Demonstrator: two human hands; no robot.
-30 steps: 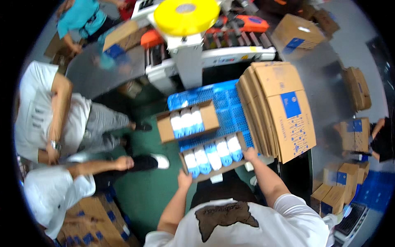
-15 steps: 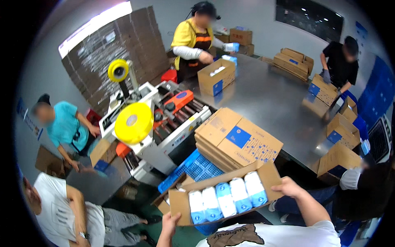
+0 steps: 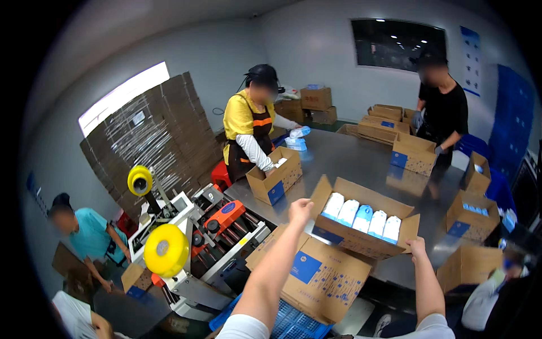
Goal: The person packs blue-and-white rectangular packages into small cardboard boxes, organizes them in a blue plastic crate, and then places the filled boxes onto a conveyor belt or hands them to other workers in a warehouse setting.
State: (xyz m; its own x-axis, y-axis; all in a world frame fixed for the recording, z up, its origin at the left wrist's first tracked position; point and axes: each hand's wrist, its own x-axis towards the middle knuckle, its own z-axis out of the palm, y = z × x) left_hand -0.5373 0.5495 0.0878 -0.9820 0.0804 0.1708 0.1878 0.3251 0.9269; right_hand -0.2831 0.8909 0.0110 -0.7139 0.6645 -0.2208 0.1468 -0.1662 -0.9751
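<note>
An open cardboard box [image 3: 357, 242] is held out in front of me above the near edge of the metal table. Inside it stands a row of several white and blue packs [image 3: 362, 218]. My left hand [image 3: 301, 211] is closed at the box's left end, its grip partly hidden by my own fingers. At the right end my right hand [image 3: 416, 248] pinches the raised flap. Just below and nearer to me lies a stack of flattened cartons [image 3: 341, 277], which the box overlaps in view.
A carton sealing machine [image 3: 226, 216] with yellow tape rolls stands at left. Under the flattened cartons is a blue plastic crate [image 3: 296, 323]. Across the metal table [image 3: 333, 152], two people handle boxes. More open boxes [image 3: 471, 217] line the right side; another person sits at lower right.
Both my hands have carried the filled box forward, away from my body, past the flattened cartons to the table's edge. The person in black has straightened up.
</note>
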